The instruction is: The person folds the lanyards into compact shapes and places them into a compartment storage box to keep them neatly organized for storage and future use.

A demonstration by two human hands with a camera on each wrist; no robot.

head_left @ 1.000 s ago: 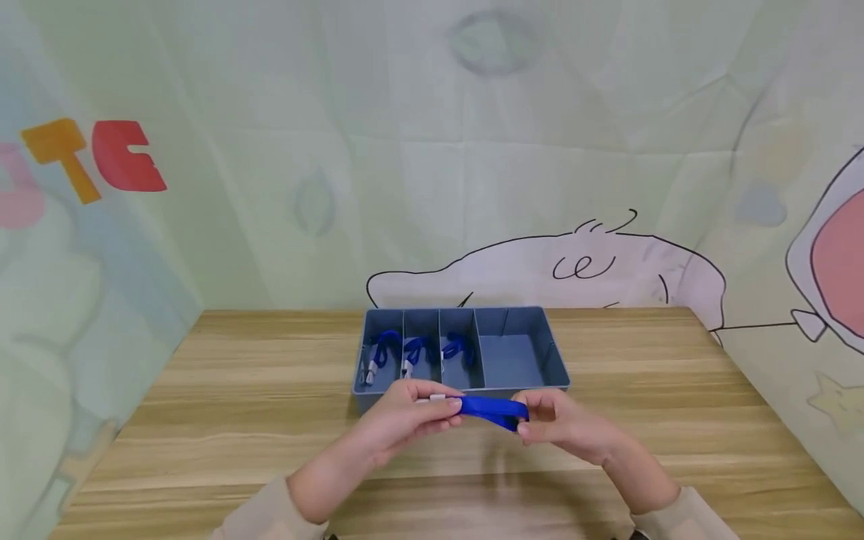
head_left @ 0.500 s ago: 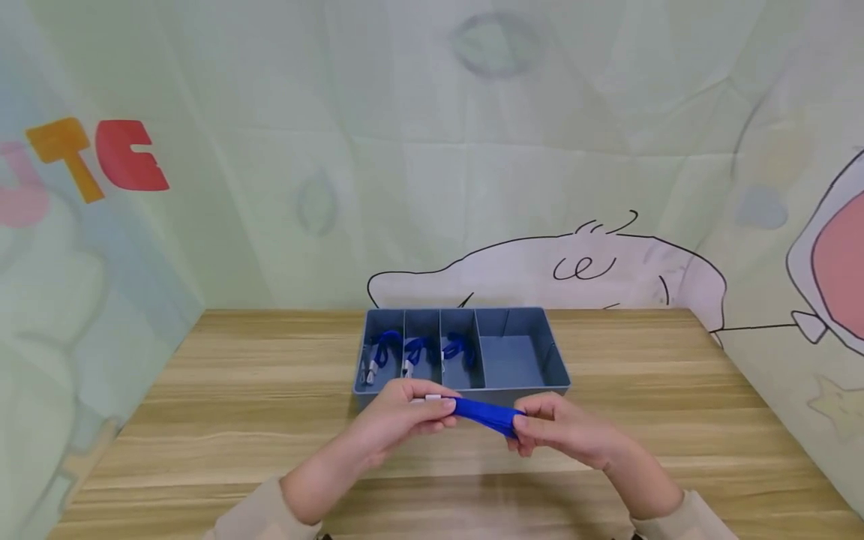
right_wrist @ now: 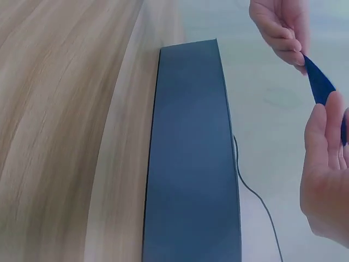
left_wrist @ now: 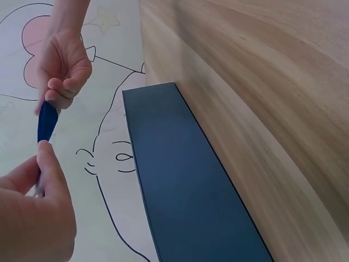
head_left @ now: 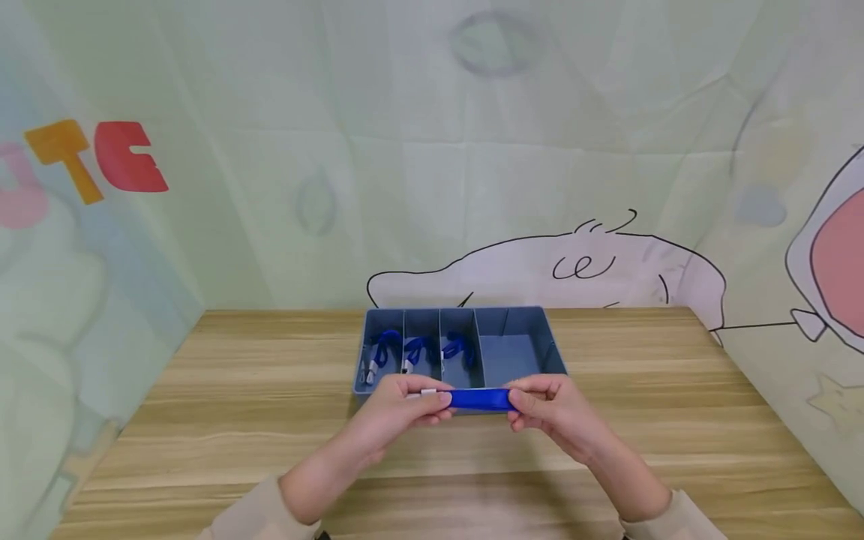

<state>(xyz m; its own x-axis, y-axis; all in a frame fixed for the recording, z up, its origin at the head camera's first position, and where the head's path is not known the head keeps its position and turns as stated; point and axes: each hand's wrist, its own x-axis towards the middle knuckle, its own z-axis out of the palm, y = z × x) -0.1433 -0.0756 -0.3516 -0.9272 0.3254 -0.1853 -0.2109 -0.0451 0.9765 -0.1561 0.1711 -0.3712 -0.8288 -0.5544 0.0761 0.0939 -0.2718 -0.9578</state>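
Note:
A folded blue lanyard (head_left: 479,400) is stretched level between both hands, just in front of the tray's near wall. My left hand (head_left: 405,405) pinches its left end between thumb and fingers, close to a pale clip piece (head_left: 429,391). At the other end, my right hand (head_left: 556,412) pinches the fold. Both wrist views show the blue strap (left_wrist: 47,123) held between the two sets of fingertips. Behind the hands stands a blue-grey divided tray (head_left: 516,352). Blue lanyards (head_left: 459,349) lie in its three narrow left compartments, one in each; the wide right compartment shows a bare floor.
The tray rests on a wooden table (head_left: 270,375) near its back edge. A printed cloth backdrop (head_left: 405,150) with cartoon drawings rises behind and at both sides.
The lanyard's open loop has been drawn flat into a straight band. My right hand has shifted left and slightly up, now gripping the folded end; the left hand has moved slightly left.

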